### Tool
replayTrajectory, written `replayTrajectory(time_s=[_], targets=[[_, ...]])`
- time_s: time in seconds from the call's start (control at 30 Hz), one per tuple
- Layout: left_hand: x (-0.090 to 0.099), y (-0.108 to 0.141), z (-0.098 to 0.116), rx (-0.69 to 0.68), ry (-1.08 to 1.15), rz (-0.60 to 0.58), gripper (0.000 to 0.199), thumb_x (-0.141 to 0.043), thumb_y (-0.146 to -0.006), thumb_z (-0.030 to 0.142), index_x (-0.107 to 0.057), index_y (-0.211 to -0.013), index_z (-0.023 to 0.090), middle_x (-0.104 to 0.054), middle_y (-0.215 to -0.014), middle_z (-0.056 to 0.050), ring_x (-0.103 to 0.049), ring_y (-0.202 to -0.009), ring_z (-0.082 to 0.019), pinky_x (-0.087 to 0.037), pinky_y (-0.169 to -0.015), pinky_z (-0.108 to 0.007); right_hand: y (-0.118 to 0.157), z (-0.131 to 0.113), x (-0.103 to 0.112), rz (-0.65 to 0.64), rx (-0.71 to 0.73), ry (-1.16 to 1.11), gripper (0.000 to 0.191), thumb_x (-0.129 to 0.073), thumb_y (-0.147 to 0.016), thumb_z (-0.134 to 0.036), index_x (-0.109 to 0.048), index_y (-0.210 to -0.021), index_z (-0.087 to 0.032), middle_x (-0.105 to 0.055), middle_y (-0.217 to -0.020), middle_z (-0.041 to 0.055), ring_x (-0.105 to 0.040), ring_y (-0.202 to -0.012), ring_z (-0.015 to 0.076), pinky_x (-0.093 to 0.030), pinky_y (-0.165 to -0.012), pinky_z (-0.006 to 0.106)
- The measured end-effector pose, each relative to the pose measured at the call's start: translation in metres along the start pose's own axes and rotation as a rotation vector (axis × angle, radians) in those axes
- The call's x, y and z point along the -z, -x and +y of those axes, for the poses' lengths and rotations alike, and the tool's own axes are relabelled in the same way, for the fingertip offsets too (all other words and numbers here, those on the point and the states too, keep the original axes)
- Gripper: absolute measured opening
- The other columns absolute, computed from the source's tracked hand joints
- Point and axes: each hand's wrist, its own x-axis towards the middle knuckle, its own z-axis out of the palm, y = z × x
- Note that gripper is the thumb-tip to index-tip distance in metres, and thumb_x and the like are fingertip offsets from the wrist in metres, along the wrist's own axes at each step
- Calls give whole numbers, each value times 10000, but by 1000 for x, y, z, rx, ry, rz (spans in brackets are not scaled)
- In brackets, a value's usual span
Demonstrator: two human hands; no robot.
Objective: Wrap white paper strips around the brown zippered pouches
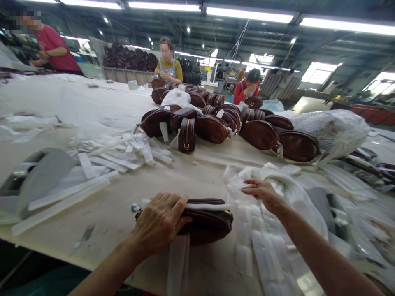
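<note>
My left hand (163, 216) is closed over the left part of a small dark-brown leather bag (212, 230) at the table's near edge. A white strip (210, 206) lies along the bag's top, over the zipper side, and another translucent strip (178, 263) hangs below it. Some of the bag is hidden by my fingers. To the right, my right hand (261, 192) reaches over a heap of white wrapping strips (247, 230), its fingers stretched out and slightly apart. I see nothing held in it.
Finished-looking brown bags (212, 128) stand in rows farther back. Loose white strips (123, 154) and a grey tape dispenser (43, 176) lie left; another dispenser (330, 211) is right. A clear plastic bag (333, 131) sits behind it. Three people work beyond the table.
</note>
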Motion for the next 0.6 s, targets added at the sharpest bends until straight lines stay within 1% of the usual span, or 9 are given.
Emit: replayTrajectory(time_s=[0.1,0.17,0.23,0.3,0.37,0.5,0.53,0.6], targets=[[1,-1,0,7,10,-39,308,-315,-976,351,-487,-1082,118,-610,-882,-91,-571,-763,-237,-444,-669,-362,3,-10,5,-8,75,-57,430,-830,-403,-332,-662,-774,-192,-655,-637,-40,-526,-541,90,-363,-503,216],[1,-3,0,7,5,-53,285,-342,-971,345,-482,-1075,120,-608,-873,-88,-572,-757,-236,-442,-662,-359,4,-14,3,-57,86,-70,415,-847,-380,-331,-668,-724,-183,-662,-646,-26,-562,-580,110,-403,-552,232],[1,-3,0,11,-1,-65,259,-398,-956,337,-477,-1075,121,-608,-875,-84,-571,-752,-235,-443,-664,-358,4,-16,-6,-125,84,-72,395,-864,-365,-309,-665,-674,-166,-663,-637,-6,-576,-583,122,-422,-574,245],[1,-4,0,17,2,-89,255,-459,-934,338,-477,-1075,125,-610,-888,-81,-572,-760,-234,-447,-676,-358,3,-16,-20,-177,102,-89,376,-858,-405,-354,-651,-662,-173,-652,-625,-13,-569,-570,113,-425,-574,242],[1,-5,0,29,2,-120,266,-508,-912,348,-483,-1068,133,-613,-894,-77,-573,-767,-233,-448,-686,-359,2,-18,-41,-228,127,-103,366,-836,-459,-406,-634,-669,-183,-628,-603,-31,-548,-542,96,-414,-551,229],[4,-7,1,71,16,-178,295,-564,-881,377,-502,-1045,140,-617,-881,-66,-572,-758,-233,-451,-684,-359,7,-30,-89,-382,154,-84,356,-841,-462,-383,-608,-620,-165,-586,-549,-36,-508,-499,75,-381,-503,203],[4,-7,1,81,30,-190,303,-563,-880,389,-505,-1043,140,-620,-881,-66,-574,-760,-232,-453,-686,-358,12,-35,-100,-423,181,-90,353,-839,-473,-386,-605,-619,-166,-592,-564,-34,-521,-522,77,-396,-522,200],[4,-6,0,102,57,-209,340,-541,-888,425,-505,-1063,137,-628,-901,-77,-586,-783,-238,-459,-703,-366,25,-45,-117,-540,307,-94,329,-820,-532,-400,-612,-660,-179,-640,-674,-17,-575,-634,98,-447,-611,209]])
